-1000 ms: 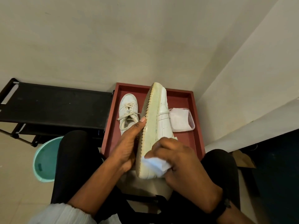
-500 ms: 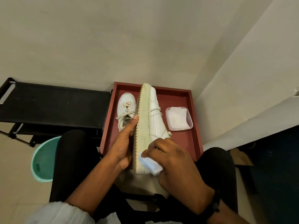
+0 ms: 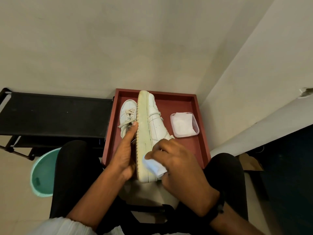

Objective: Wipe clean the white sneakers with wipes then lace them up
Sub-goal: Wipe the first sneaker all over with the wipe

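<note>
bare floor of the red tray (image 3: 186, 146) is lying open just beyond the right hand (image 3: 179, 168); the wipes tub (image 3: 184, 125) is blocking farther ahead.

A red tray (image 3: 174, 101) lay ahead of me, tucked into the corner of the pale walls (image 3: 118, 44); a black rack (image 3: 55, 114) stood just to its left along the far wall; a teal bucket (image 3: 44, 173) sat near left beside my knee; brown cardboard (image 3: 250, 162) lay at the near right, against a dark blue surface (image 3: 288, 167).
</note>
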Demonstrator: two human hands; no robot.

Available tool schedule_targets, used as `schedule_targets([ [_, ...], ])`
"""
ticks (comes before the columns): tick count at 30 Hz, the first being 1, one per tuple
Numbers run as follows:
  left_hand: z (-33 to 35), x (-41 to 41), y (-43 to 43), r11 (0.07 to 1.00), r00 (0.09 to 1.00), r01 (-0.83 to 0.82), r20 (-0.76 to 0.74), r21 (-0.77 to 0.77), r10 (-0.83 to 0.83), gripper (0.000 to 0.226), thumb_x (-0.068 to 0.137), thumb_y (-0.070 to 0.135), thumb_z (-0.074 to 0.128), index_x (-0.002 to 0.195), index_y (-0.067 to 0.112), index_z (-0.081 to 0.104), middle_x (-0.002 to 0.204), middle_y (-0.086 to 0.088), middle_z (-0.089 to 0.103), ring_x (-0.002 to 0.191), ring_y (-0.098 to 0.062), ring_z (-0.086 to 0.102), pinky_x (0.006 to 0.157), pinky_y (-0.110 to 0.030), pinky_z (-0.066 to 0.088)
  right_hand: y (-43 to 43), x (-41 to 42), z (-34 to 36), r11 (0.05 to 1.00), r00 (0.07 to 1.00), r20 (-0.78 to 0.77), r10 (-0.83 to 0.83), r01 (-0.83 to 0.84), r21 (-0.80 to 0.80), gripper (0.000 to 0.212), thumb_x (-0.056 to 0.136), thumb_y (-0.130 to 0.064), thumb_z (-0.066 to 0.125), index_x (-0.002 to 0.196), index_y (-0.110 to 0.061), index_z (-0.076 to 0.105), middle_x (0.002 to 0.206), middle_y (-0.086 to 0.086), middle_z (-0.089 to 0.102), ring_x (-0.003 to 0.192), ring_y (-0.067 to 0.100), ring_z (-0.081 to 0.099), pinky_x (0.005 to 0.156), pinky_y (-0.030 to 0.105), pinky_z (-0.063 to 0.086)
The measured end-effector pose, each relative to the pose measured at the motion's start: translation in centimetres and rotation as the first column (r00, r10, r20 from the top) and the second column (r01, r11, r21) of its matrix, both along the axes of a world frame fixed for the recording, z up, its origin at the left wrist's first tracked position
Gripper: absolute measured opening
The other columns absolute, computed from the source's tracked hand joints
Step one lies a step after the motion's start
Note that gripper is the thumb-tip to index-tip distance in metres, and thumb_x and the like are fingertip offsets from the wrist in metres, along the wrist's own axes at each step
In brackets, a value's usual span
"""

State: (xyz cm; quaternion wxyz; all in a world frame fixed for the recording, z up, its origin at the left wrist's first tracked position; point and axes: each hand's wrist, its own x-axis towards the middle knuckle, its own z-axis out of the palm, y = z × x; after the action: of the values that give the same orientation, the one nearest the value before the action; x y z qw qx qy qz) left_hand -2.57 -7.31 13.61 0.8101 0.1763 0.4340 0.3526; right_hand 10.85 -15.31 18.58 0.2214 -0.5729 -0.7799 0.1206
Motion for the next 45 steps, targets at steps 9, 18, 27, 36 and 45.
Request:
schedule_targets([
  [9, 0.1, -0.3, 0.6, 0.998, 0.998, -0.033, -0.045, 0.053, 0.035, 0.044, 0.096, 0.048, 0.057, 0.13, 0.02, 0.065, 0.11, -0.012, 0.076, 0.093, -0.026, 0.076, 0.068, -0.038, 0.062, 0.8, 4.2, 0.8, 0.993, 0.969, -0.218, -0.118, 0.113, -0.034, 0.022, 0.078, -0.013, 0.083, 0.099, -0.02, 0.078, 0.097, -0.011, 0.067, 0.09, 0.01, 0.064, 0.073, 0.033, 0.055],
  [18, 0.3, -0.3, 0.4, 0.997, 0.998, -0.04, -0.037, 0.062, 0.042, 0.046, 0.096, 0.046, 0.057, 0.129, 0.016, 0.065, 0.107, -0.013, 0.076, 0.089, -0.026, 0.076, 0.066, -0.038, 0.062, 2.4, 3.3, -0.7, 0.98, 0.976, -0.093, -0.197, 0.2, 0.014, 0.016, 0.082, -0.012, 0.075, 0.097, -0.02, 0.076, 0.094, -0.008, 0.067, 0.084, 0.009, 0.061, 0.073, 0.024, 0.052],
  [27, -0.3, -0.1, 0.4, 0.998, 0.997, -0.027, -0.078, 0.052, 0.031, 0.047, 0.096, 0.049, 0.056, 0.131, 0.019, 0.064, 0.112, -0.013, 0.075, 0.098, -0.03, 0.074, 0.073, -0.041, 0.062, 0.2, 3.9, 0.8, 0.983, 0.998, -0.041, 0.042, -0.049, -0.179, 0.014, 0.079, -0.022, 0.082, 0.093, -0.022, 0.079, 0.091, -0.007, 0.069, 0.078, 0.006, 0.063, 0.07, 0.012, 0.051],
  [36, -0.3, -0.4, 0.6, 0.999, 0.996, -0.026, -0.082, 0.046, 0.03, 0.046, 0.094, 0.053, 0.056, 0.126, 0.021, 0.067, 0.112, -0.013, 0.076, 0.099, -0.029, 0.074, 0.078, -0.043, 0.062, 2.0, 1.8, -0.1, 0.999, 0.996, 0.082, -0.029, 0.03, -0.014, 0.032, 0.069, -0.008, 0.087, 0.098, -0.017, 0.078, 0.094, 0.001, 0.067, 0.083, 0.019, 0.063, 0.071, 0.021, 0.052],
  [45, -0.9, -0.7, 0.9, 0.998, 0.998, -0.06, -0.025, -0.029, 0.059, 0.052, 0.091, 0.059, 0.057, 0.122, 0.019, 0.071, 0.113, -0.014, 0.075, 0.102, -0.031, 0.072, 0.085, -0.045, 0.058, -1.1, 2.3, 0.0, 0.999, 0.998, -0.039, 0.053, -0.053, 0.005, 0.028, 0.073, -0.01, 0.075, 0.099, -0.02, 0.077, 0.093, -0.006, 0.065, 0.084, 0.014, 0.062, 0.064, 0.029, 0.055],
])
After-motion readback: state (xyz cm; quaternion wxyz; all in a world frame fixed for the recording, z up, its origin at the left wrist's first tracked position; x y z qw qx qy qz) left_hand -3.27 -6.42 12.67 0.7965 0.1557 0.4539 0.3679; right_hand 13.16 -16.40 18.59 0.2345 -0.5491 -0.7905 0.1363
